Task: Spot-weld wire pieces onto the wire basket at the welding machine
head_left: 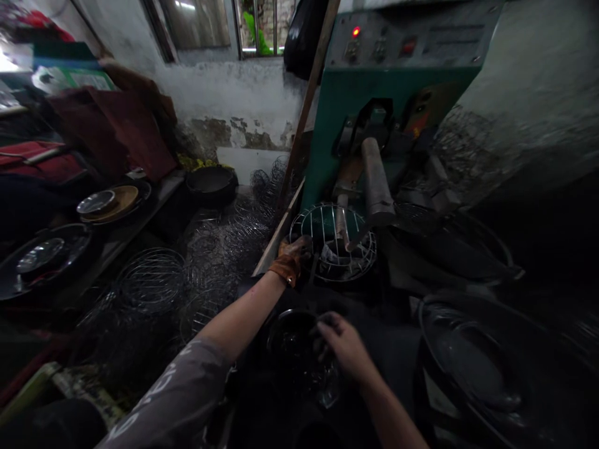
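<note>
My left hand [294, 252], in a worn orange-brown glove, is closed on the left rim of a round wire rack [322, 221]. The rack is tilted beneath the electrodes of a green spot-welding machine [322, 143], around the lower arm [342, 218]. The thick upper electrode arm [375, 178] juts out above the rack's right part. Nearer to me, my bare right hand [344, 343] hovers at the right side of a dark bowl [287, 333] with small shiny pieces in it. Its fingers are curled together, and what they hold is too dark to make out.
Heaps of wire racks [152, 277] lie on the floor at left. Large dark pans [468, 362] stand at right. A bench [140, 218] on the left bears bowls. A wooden board [281, 227] leans beside the machine, whose red lamp [356, 31] is lit.
</note>
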Demonstrator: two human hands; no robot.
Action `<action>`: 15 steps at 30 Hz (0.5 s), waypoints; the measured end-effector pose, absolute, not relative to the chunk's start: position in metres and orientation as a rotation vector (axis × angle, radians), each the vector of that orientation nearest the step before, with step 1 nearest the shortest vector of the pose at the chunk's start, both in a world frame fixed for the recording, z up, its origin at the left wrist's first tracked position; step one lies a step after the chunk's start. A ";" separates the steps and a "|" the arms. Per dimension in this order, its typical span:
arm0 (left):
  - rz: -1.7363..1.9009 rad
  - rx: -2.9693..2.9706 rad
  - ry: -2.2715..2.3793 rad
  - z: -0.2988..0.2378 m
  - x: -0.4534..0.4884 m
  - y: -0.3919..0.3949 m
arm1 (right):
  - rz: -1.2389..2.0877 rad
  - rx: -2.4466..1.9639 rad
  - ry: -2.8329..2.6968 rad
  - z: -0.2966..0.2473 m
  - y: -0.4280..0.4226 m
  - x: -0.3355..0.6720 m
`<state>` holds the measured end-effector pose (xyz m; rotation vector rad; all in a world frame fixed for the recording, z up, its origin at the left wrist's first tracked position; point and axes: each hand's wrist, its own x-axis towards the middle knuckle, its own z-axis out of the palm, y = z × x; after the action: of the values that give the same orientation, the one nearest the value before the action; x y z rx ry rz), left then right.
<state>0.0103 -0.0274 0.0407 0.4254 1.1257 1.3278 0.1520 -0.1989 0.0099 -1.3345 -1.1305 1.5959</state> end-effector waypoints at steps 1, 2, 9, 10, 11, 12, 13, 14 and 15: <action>1.340 0.437 1.121 0.042 0.011 -0.029 | 1.507 -1.317 -1.062 0.019 -0.186 0.160; 1.353 0.439 1.117 0.043 0.012 -0.032 | 1.385 -1.304 -0.999 0.028 -0.173 0.167; 1.393 0.295 1.082 0.053 0.022 -0.046 | 0.894 -1.501 -1.077 0.036 -0.114 0.171; 1.391 0.270 1.086 0.053 0.023 -0.046 | 0.859 -1.563 -1.108 0.034 -0.113 0.169; 1.387 0.247 1.094 0.053 0.024 -0.046 | 0.826 -1.613 -1.121 0.033 -0.112 0.168; 1.384 0.231 1.108 0.053 0.025 -0.045 | 0.800 -1.648 -1.122 0.032 -0.112 0.167; 1.384 0.224 1.123 0.052 0.025 -0.045 | 0.781 -1.666 -1.115 0.032 -0.112 0.167; 1.383 0.226 1.132 0.051 0.026 -0.045 | 0.770 -1.670 -1.105 0.032 -0.112 0.167; 1.379 0.236 1.133 0.050 0.026 -0.045 | 0.770 -1.665 -1.096 0.032 -0.112 0.167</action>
<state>0.0259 -0.0446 0.0503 0.2359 1.1330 1.3791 0.1675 -0.1118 0.0319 -1.6649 -1.0965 0.7696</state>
